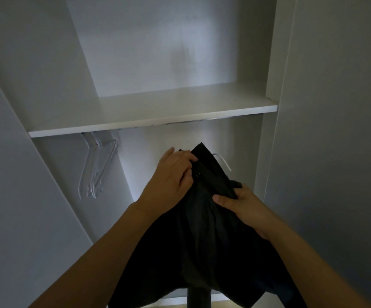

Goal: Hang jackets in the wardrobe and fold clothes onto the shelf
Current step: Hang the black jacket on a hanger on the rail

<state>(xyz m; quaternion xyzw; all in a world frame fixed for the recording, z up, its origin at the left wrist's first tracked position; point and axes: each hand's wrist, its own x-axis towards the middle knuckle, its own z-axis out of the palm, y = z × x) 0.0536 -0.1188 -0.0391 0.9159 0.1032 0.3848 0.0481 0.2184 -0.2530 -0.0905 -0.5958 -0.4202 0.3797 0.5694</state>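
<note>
Head view shows both hands gripping a black fabric jacket [204, 218] under the white wardrobe shelf [153, 112]: the left hand [171, 176] clenches its collar, the right hand [244, 205] pinches a fold. A thin white hanger [223, 162] pokes out (mostly hidden). Risk: the slack cloth may slide off if either grip loosens. Clear plastic hangers [95, 167] hang far left.

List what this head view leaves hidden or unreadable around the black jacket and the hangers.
- Black jacket: hem cut off by the bottom edge; too dark to tell its front from its back.
- White hanger in the jacket: only one arm shows; cloth hides the rest.
- Clear hangers: hooks and rail hidden behind the shelf.
- Left hand fingertips: buried in cloth.
</note>
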